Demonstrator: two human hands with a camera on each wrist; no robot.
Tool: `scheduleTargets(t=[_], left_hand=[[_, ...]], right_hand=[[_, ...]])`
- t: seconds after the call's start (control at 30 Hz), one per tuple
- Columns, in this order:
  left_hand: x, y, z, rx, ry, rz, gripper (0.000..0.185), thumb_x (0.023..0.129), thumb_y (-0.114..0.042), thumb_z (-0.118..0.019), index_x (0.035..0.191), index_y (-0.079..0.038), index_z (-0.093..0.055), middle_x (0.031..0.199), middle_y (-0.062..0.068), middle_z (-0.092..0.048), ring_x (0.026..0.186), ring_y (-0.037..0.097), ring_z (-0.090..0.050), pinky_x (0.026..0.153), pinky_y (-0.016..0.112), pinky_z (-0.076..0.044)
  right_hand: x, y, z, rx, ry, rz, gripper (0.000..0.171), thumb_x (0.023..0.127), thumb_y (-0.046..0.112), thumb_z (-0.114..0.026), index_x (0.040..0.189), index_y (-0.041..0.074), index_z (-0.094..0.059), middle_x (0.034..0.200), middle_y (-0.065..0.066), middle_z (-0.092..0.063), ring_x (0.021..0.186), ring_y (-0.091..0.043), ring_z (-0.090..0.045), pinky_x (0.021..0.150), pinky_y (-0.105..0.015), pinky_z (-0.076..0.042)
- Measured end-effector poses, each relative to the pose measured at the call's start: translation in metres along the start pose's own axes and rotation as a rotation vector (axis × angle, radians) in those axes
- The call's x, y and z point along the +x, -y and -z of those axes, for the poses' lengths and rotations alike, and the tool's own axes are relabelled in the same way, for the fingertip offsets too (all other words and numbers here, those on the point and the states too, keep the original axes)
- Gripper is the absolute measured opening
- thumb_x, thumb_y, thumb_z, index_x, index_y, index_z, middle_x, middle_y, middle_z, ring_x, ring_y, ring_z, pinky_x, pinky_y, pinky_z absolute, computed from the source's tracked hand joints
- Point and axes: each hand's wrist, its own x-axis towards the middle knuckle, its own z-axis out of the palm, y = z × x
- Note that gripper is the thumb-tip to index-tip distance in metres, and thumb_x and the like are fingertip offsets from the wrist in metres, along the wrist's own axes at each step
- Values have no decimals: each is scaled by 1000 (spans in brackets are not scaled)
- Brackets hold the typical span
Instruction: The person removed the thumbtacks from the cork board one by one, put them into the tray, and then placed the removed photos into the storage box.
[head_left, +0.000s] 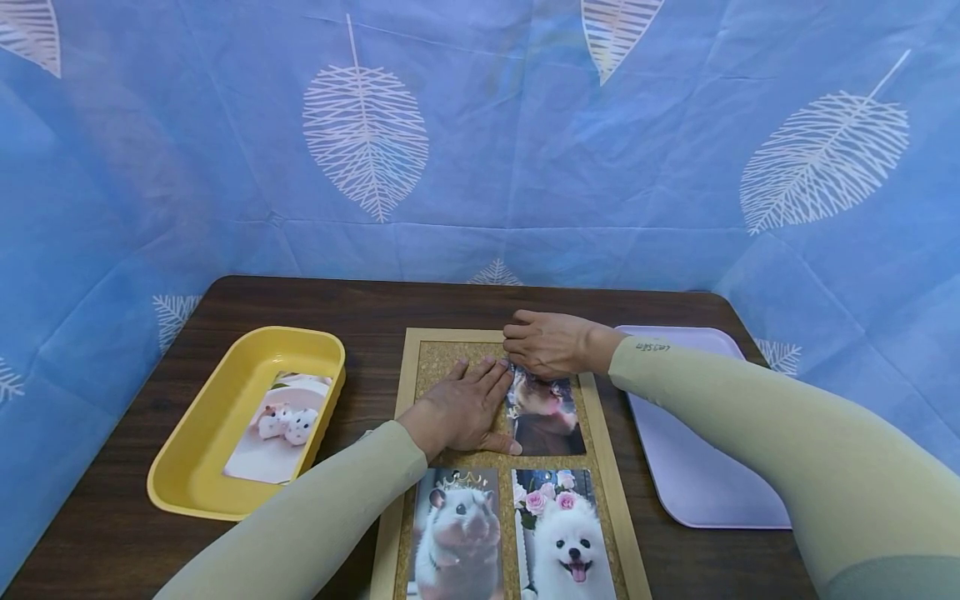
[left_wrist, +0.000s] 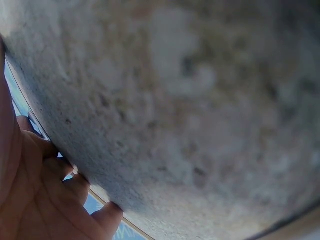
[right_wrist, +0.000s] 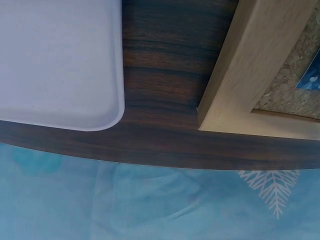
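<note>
A wood-framed cork board [head_left: 438, 358] lies on the dark table, with a dark dog photo [head_left: 543, 421] on its upper right. My left hand [head_left: 476, 396] lies flat on the cork beside that photo, fingers straight and thumb touching its lower left corner. The left wrist view shows only blurred cork [left_wrist: 190, 110] and my fingers [left_wrist: 40, 200] against it. My right hand [head_left: 540, 346] rests knuckles-up on the photo's top edge, and its fingertips are hidden underneath. The right wrist view shows none of that hand, only the board's frame corner [right_wrist: 250, 75].
A hamster photo [head_left: 457, 533] and a white dog photo [head_left: 566, 542] lie on the board's near half. A yellow tray [head_left: 225, 375] at left holds another photo [head_left: 281, 425]. A lilac tray [head_left: 690, 467] lies right of the board. Blue leaf-print cloth hangs behind the table.
</note>
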Motion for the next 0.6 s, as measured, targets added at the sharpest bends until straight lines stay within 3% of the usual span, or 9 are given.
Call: scheduleTargets(t=[0.6], left_hand=[[-1, 0, 1, -3, 3, 6, 112, 91, -90, -31, 171, -17, -6, 179, 2, -4, 165, 22, -5, 134, 50, -14]], right_hand=[[0, 0, 0, 13, -4, -2, 32, 113, 39, -45, 128, 19, -67, 121, -1, -64, 108, -24, -50, 95, -45, -41]])
